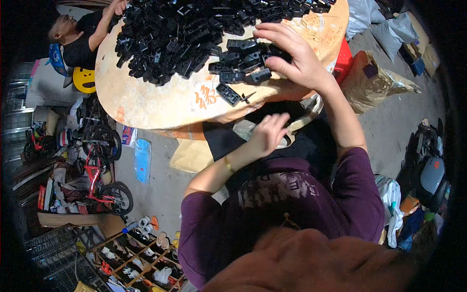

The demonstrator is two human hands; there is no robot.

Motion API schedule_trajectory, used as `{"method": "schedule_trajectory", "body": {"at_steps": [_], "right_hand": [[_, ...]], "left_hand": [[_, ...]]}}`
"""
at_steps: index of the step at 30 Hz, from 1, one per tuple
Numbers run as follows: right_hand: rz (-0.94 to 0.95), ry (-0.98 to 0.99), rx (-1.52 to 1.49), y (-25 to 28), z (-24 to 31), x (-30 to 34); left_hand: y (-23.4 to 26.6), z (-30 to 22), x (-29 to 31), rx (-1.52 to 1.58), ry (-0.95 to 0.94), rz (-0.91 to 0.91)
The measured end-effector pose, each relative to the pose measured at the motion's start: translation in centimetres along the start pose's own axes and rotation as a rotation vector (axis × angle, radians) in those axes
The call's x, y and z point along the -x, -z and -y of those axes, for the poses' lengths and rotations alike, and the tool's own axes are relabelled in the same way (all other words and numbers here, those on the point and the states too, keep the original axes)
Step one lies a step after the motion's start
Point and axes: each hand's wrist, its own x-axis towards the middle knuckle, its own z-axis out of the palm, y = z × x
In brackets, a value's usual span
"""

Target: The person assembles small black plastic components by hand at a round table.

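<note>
A large heap of small black plastic parts (175, 39) covers much of the round, cream tabletop (121, 92). A smaller cluster of black parts (243, 61) sits closer to me. My right hand (299, 61) arches over that cluster's right side, thumb and fingers apart; whether it touches the parts, I cannot tell. One oblong black piece (227, 94) lies apart near the table's front edge, beside a thin cross-shaped black bit (248, 97). My left hand (270, 134) is slightly blurred above my lap, below the table edge, fingers loosely spread. Under it shows a pale bag (245, 129).
Another person (85, 44) reaches to the heap at the far left. To the right stand a full brown sack (367, 80), a red stool or bin (343, 61) and white sacks (396, 34). A red bicycle (95, 177) and shoe rack (141, 260) are at left.
</note>
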Motion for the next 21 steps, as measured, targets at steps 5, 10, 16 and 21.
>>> {"method": "schedule_trajectory", "body": {"at_steps": [5,10,16,21], "right_hand": [[-0.033,-0.101,-0.117,0.1,-0.5,1.5],[0.134,-0.083,-0.041,-1.1,0.8,0.8],[0.201,-0.057,0.070,-0.9,2.9,1.0],[0.106,0.018,0.157,-1.6,4.7,3.1]], "left_hand": [[-5.4,-0.2,-2.2,0.090,0.366,0.337],[-9.4,-1.2,-1.1,0.403,-0.119,0.319],[-5.4,-2.4,1.3,0.416,-0.233,0.612],[-6.9,-2.8,1.6,0.428,-0.108,0.529]]}}
